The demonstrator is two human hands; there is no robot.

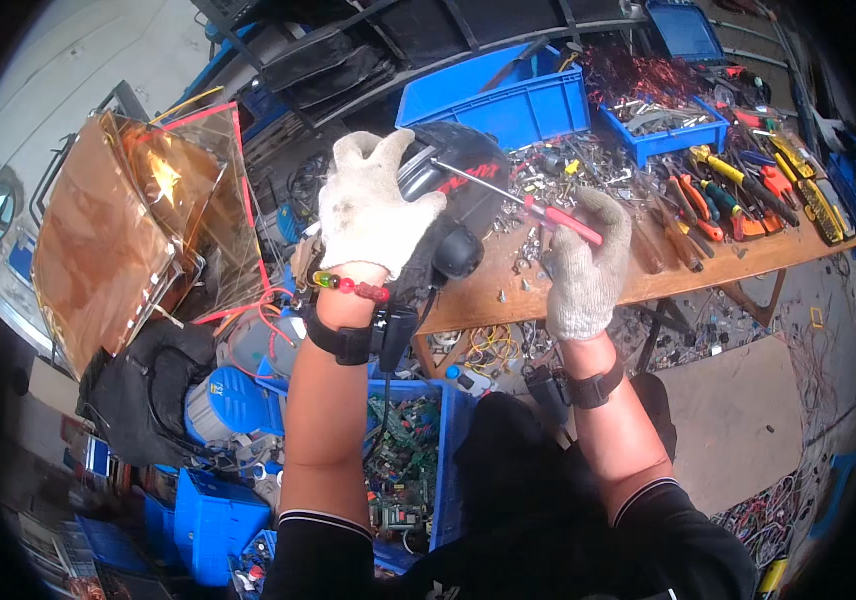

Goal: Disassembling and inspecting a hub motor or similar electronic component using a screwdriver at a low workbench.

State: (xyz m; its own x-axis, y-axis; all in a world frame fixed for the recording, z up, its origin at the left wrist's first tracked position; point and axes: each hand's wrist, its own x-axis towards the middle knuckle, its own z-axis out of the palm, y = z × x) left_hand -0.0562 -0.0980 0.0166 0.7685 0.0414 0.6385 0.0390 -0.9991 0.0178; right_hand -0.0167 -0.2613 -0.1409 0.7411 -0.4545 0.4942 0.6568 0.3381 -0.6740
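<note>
My left hand [373,205], in a whitish work glove, grips a silver-and-black part [415,172] that shows between its forefinger and thumb. Its other fingers stick up, bent, and the part's left side is hidden under the glove. My right hand [588,265], gloved too, is closed around the red handle of a screwdriver [548,212]. The metal shaft slants up to the left, and its tip meets or nearly meets the silver part. Behind this, a bulky dark object with red marks [473,165] stands at the bench's left end. A black rounded piece [458,252] sits below.
Pliers and screwdrivers [738,195] crowd the right of the wooden bench [588,290], beside scattered small metal bits. Behind are a large blue bin [503,105] and a small blue tray [683,140]. A blue crate [453,450] of circuit boards stands below; amber sheets [98,240] lean at left.
</note>
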